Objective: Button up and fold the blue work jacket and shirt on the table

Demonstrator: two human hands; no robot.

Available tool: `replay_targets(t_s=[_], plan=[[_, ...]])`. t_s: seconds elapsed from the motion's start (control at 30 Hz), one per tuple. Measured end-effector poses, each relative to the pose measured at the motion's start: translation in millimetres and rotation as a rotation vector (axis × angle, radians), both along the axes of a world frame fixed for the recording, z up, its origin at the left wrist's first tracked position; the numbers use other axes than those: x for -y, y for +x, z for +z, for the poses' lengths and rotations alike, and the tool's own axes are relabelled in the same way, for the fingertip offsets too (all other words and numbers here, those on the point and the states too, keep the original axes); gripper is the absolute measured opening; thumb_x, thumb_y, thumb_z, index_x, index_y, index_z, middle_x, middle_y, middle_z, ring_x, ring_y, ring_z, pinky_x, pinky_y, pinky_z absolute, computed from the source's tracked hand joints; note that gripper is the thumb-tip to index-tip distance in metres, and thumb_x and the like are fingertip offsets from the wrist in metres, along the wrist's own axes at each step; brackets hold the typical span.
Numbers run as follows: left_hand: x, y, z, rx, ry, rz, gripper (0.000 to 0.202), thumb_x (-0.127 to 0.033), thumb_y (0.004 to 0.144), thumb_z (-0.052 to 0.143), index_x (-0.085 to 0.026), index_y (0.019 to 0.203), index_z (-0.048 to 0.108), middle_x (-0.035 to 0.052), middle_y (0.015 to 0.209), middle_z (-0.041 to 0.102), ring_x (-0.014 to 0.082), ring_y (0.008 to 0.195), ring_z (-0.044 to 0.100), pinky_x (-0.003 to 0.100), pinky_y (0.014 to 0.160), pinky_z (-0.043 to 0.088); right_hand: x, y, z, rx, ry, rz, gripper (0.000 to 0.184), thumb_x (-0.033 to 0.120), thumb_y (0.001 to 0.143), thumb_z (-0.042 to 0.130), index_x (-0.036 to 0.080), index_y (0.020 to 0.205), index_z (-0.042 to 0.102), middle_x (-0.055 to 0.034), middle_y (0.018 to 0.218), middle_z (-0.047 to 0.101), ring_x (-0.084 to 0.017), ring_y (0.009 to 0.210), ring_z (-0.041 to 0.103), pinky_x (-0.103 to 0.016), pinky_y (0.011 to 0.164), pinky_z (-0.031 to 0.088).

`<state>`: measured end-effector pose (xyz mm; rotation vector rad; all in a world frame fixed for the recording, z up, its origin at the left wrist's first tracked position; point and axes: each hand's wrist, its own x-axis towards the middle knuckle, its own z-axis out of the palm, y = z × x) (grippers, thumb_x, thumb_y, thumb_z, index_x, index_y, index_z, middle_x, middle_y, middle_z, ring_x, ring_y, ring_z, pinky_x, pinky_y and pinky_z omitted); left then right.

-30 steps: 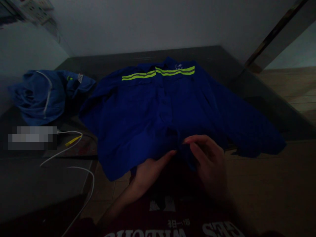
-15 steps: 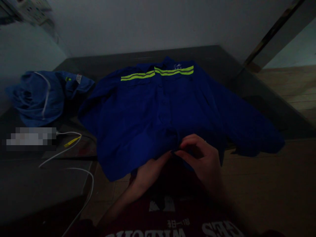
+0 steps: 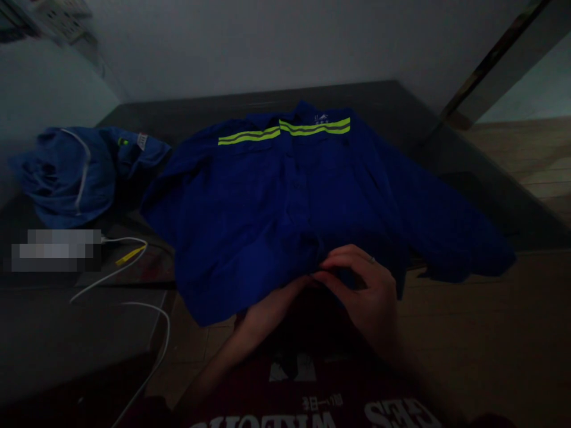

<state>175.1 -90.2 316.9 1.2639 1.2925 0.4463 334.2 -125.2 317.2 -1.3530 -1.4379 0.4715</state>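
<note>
A dark blue work shirt [image 3: 285, 202] with two yellow-green reflective stripes lies spread on a dark table [image 3: 392, 107], its hem hanging over the near edge. My left hand [image 3: 267, 312] reaches under the hem at the front opening, its fingertips pressed to the cloth. My right hand [image 3: 363, 291] is curled with thumb and fingers pinched on the same hem edge, close against the left fingertips. A ring shows on one right finger. The scene is dim.
A crumpled lighter-blue garment [image 3: 75, 172] sits at the table's left end. White cables [image 3: 129, 279] and a yellow-tipped item lie on a lower dark surface at left. A wooden floor [image 3: 513, 333] lies to the right, and a wall stands behind the table.
My right hand has curled from loosely open into a pinch on the shirt hem and shifted slightly left toward my left hand. The shirt has barely moved.
</note>
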Motion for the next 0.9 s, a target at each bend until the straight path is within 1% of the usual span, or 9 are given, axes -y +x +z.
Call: replay_targets(t_s=[0.1, 0.13, 0.27, 0.33, 0.4, 0.57, 0.67, 0.8, 0.9], plan=[[0.2, -0.5, -0.3, -0.019, -0.021, -0.06, 0.019, -0.016, 0.066, 0.062, -0.027, 0.077, 0.073, 0.0006, 0.076, 0.072, 0.025, 0.096, 0.065, 0.024, 0.074, 0.048, 0.5, -3.3, -1.5, 0.065, 0.033, -0.021, 0.005, 0.023, 0.078, 0.07, 0.023, 0.08, 0.065, -0.0002, 0.08, 0.065, -0.015, 0.076, 0.063, -0.028, 0.068, 0.052], [0.1, -0.8, -0.3, -0.024, -0.023, -0.061, 0.019, -0.016, 0.066, 0.062, -0.027, 0.077, 0.073, 0.0001, 0.076, 0.072, 0.025, 0.096, 0.065, 0.024, 0.073, 0.048, 0.9, -4.5, -2.5, 0.089, 0.053, -0.028, 0.004, 0.022, 0.079, 0.068, 0.023, 0.082, 0.065, -0.0006, 0.082, 0.065, -0.016, 0.077, 0.063, -0.028, 0.069, 0.052], [-0.6, -1.2, -0.7, -0.02, -0.028, 0.022, 0.017, -0.021, 0.066, 0.065, -0.025, 0.08, 0.074, 0.0004, 0.077, 0.072, 0.0251, 0.096, 0.064, 0.023, 0.071, 0.048, 3.1, -8.7, -6.9, 0.175, 0.14, -0.069, 0.013, 0.017, 0.083, 0.062, 0.025, 0.092, 0.067, -0.0022, 0.087, 0.067, -0.016, 0.081, 0.065, -0.03, 0.073, 0.054], [-0.7, -0.7, -1.0, -0.016, -0.033, 0.072, 0.017, -0.023, 0.067, 0.065, -0.023, 0.082, 0.074, 0.0017, 0.075, 0.072, 0.0259, 0.095, 0.064, 0.024, 0.068, 0.048, 4.2, -9.9, -8.5, 0.195, 0.168, -0.094, 0.016, 0.014, 0.083, 0.061, 0.025, 0.093, 0.068, -0.0024, 0.086, 0.067, -0.016, 0.079, 0.065, -0.03, 0.072, 0.054], [-0.8, 0.4, -1.5, -0.024, -0.027, 0.083, 0.02, -0.024, 0.066, 0.066, -0.023, 0.084, 0.075, 0.0016, 0.076, 0.072, 0.0262, 0.094, 0.065, 0.024, 0.066, 0.048, 4.7, -10.2, -10.1, 0.203, 0.192, -0.104, 0.019, 0.012, 0.083, 0.06, 0.026, 0.093, 0.068, -0.0023, 0.085, 0.067, -0.016, 0.077, 0.065, -0.03, 0.071, 0.055], [-0.6, 2.7, -3.3, -0.073, 0.03, 0.065, 0.023, -0.026, 0.069, 0.065, -0.022, 0.089, 0.075, 0.0021, 0.076, 0.072, 0.0267, 0.096, 0.064, 0.024, 0.067, 0.049, 4.9, -8.7, -17.3, 0.236, 0.249, -0.073, 0.03, 0.005, 0.081, 0.059, 0.027, 0.1, 0.068, -0.0025, 0.087, 0.066, -0.015, 0.079, 0.064, -0.029, 0.071, 0.054], [-0.1, 2.2, -5.4, -0.126, 0.067, 0.042, 0.026, -0.024, 0.069, 0.065, -0.022, 0.092, 0.075, 0.0025, 0.076, 0.072, 0.0265, 0.094, 0.065, 0.024, 0.067, 0.048, 6.3, -7.2, -19.7, 0.255, 0.249, -0.065, 0.035, 0.005, 0.081, 0.058, 0.028, 0.105, 0.067, -0.0029, 0.089, 0.065, -0.015, 0.081, 0.064, -0.03, 0.072, 0.054], [-0.2, 1.3, -8.2, -0.193, 0.094, -0.037, 0.033, -0.019, 0.064, 0.069, -0.022, 0.096, 0.074, 0.0022, 0.078, 0.072, 0.0258, 0.087, 0.067, 0.023, 0.065, 0.047, 7.6, -6.4, -14.5, 0.285, 0.234, -0.061, 0.035, 0.003, 0.082, 0.056, 0.027, 0.104, 0.069, -0.0031, 0.087, 0.064, -0.014, 0.078, 0.063, -0.028, 0.068, 0.054], [-0.4, 1.4, -9.4, -0.207, 0.103, -0.06, 0.033, -0.019, 0.064, 0.069, -0.023, 0.097, 0.073, 0.0022, 0.079, 0.072, 0.025, 0.085, 0.068, 0.022, 0.064, 0.047, 6.8, -7.6, -10.6, 0.308, 0.269, -0.049, 0.032, 0.003, 0.081, 0.057, 0.025, 0.1, 0.07, -0.0037, 0.084, 0.065, -0.015, 0.076, 0.063, -0.029, 0.068, 0.053]])
